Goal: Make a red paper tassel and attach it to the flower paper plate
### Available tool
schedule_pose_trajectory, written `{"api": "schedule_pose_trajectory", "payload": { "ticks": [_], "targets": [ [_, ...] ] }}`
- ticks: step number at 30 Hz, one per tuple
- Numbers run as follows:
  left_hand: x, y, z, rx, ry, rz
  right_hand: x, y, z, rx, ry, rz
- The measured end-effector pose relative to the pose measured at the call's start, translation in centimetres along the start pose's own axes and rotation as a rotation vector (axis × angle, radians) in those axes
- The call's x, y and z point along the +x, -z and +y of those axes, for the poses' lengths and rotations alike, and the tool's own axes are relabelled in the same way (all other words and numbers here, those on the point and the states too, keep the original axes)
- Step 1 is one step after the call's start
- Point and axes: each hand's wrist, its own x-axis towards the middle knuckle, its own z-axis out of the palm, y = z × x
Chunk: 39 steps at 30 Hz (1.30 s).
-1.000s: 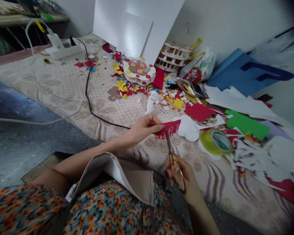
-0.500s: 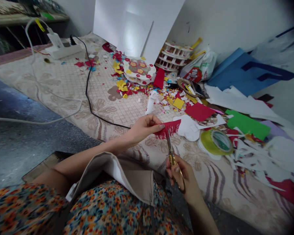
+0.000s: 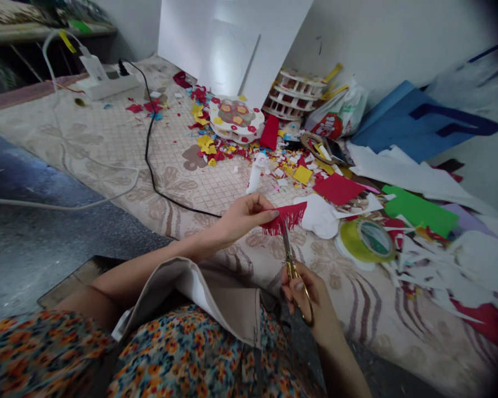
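Note:
My left hand pinches one end of a red fringed paper strip between thumb and fingers, above the table's near edge. Thin cut strands hang along the strip's lower side. In my right hand are gold-handled scissors, pointing up with the blade tips at the fringe. Whether the blades are fully closed is hard to make out. Behind the left hand a white glue gun stands on the table, and a white paper cutout lies just beyond the strip.
Yellow tape, a green sheet, a red sheet and white scraps lie on the right. A decorated white cake-like model stands at the back. A black cord crosses the patterned tablecloth from a power strip.
Almost nothing differs. Both hands keep their places, with the scissors' tips still at the strip's fringe.

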Motion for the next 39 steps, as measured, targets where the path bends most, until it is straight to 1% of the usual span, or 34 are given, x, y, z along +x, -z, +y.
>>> {"api": "schedule_pose_trajectory", "payload": {
  "ticks": [7,20,28,32,39],
  "targets": [
    [-0.09,-0.03,0.18,0.004,0.018,0.008,-0.02,-0.05,-0.09,-0.006,-0.002,0.012],
    [0.00,-0.04,0.12,0.002,0.005,0.004,-0.06,-0.13,0.12,-0.012,-0.018,0.026],
    [0.08,0.03,0.09,0.003,0.000,0.001,-0.14,-0.13,0.16,0.024,-0.058,0.041],
    [0.05,0.05,0.04,0.008,0.001,0.006,-0.19,-0.06,0.21,0.006,-0.051,0.039],
    [0.06,0.07,0.23,0.019,0.009,0.004,-0.17,0.05,0.09,0.005,-0.079,0.041]
  ]
}}
